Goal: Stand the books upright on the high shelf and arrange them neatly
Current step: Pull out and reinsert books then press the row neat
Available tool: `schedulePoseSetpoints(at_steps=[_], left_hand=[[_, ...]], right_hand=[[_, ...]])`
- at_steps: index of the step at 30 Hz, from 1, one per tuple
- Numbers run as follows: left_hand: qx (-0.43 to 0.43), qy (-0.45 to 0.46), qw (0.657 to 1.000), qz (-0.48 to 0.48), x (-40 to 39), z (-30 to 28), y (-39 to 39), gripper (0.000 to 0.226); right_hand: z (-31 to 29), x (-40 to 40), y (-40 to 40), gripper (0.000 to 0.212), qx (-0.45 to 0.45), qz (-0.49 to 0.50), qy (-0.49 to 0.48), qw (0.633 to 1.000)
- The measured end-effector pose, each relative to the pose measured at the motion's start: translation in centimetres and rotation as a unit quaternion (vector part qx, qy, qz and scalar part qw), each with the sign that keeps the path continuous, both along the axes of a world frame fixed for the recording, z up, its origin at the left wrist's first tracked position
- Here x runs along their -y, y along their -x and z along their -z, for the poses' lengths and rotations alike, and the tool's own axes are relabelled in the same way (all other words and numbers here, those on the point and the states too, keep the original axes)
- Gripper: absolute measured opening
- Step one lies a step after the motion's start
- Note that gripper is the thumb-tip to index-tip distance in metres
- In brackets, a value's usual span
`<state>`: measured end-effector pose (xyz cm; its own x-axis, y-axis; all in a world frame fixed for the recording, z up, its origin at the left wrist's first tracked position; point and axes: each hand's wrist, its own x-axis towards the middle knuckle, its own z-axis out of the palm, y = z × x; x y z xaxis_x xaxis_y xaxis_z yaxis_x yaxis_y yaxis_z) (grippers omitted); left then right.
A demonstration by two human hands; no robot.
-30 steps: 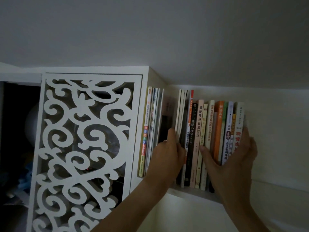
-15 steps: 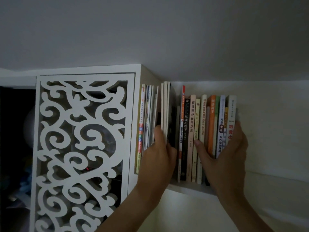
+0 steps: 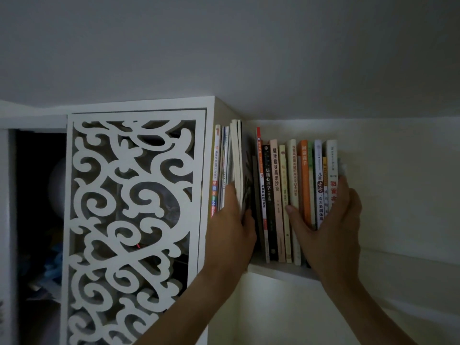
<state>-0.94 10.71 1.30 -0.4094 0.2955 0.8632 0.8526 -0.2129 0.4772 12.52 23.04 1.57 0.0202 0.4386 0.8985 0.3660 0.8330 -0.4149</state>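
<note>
White fretwork cabinet door (image 3: 134, 220) fills the left of my view, with the high white shelf (image 3: 278, 271) tucked under the ceiling to its right. The main row of upright paperback books (image 3: 296, 195) stands on that shelf, spines out, and hasn't shifted over the last second. What changed: the slim bundle of pale, thin books (image 3: 237, 165) has swung from beside the red-spined book to lean left against the thin magazines at the cabinet wall (image 3: 221, 165), which opens a dark gap mid-shelf. My read: the left group is now consolidated, and the gap still needs closing for a neat row. Left hand (image 3: 234, 235) is raised, wrist up, fingers clamped on the bundle's lower edge. Right hand (image 3: 331, 220) is splayed flat on the spines, thumb left, fingers curled round the end book, bracing not gripping.
</note>
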Motion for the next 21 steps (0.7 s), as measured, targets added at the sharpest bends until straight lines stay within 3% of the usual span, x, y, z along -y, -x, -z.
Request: schedulePoseSetpoints(at_steps=[5, 21], left_hand=[[0.01, -0.002, 0.999, -0.046, 1.6, 0.3, 0.2, 0.059], [0.01, -0.001, 0.997, -0.078, 7.0, 0.2, -3.4, 0.037]], right_hand=[[0.1, 0.2, 0.2, 0.119, 0.043, 0.01, -0.011, 0.999], [2.6, 2.2, 0.6, 0.114, 0.073, 0.061, 0.021, 0.995]])
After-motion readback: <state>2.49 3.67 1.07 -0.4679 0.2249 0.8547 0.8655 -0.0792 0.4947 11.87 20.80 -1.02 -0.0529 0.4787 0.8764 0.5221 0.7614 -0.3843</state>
